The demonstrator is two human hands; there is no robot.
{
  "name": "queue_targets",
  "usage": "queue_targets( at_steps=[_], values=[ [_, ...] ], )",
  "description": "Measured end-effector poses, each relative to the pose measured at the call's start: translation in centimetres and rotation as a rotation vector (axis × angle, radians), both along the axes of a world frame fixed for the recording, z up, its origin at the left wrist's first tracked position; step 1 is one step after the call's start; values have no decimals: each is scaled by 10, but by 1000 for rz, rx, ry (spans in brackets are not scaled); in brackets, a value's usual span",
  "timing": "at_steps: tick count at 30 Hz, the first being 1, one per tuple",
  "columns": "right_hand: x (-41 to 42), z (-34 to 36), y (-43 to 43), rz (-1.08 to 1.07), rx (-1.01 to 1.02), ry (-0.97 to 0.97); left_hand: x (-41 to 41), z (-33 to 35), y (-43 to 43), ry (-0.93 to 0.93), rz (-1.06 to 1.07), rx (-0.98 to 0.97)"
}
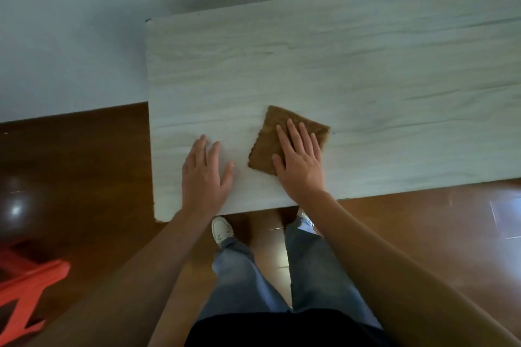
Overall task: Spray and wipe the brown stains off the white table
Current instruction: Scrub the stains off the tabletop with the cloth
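a brown cloth [270,132] lies flat on the white table [366,70], by its near edge and toward its left end. the right hand [301,162] presses on the cloth, palm down, fingers straight and a little spread. it grips nothing and only bears on the fabric, covering the cloth's near right part. the left hand [204,175] rests just left of the cloth, flat on the bare table, fingers straight and fanned. its thumb points toward the cloth but is apart from it, and it holds nothing.

right of the cloth a faint grey smudge [377,121] marks the table. whether any brown stain lies under the cloth cannot be told. beyond the cloth, past the table's far edge, is a pale wall [70,36]. nearer than the cloth, below the table's edge, the person's jeans [242,270] and a white shoe [222,229] stand on a brown floor [423,234]. far left of the cloth and lower down, a red frame [25,287] shows in part.
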State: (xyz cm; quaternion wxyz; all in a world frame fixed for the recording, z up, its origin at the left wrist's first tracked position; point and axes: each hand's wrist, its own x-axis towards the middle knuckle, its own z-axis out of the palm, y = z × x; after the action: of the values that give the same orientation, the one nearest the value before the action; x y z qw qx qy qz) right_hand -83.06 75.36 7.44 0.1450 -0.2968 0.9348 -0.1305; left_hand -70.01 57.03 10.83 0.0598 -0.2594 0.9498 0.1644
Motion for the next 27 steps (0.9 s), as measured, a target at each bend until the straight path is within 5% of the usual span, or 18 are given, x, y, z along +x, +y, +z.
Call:
queue_targets(
  at_steps=[10,14,22,27],
  values=[
    [-144,8,186,-272,109,36,-56,0,67,-169,18,-35],
    [-128,10,159,-330,75,-3,-53,-1,64,-173,-4,-50],
    [-15,7,77,64,32,-1,-49,-3,60,-135,-12,-36],
    [18,4,68,130,43,0,-44,-4,57,-88,-48,-52]
  ],
)
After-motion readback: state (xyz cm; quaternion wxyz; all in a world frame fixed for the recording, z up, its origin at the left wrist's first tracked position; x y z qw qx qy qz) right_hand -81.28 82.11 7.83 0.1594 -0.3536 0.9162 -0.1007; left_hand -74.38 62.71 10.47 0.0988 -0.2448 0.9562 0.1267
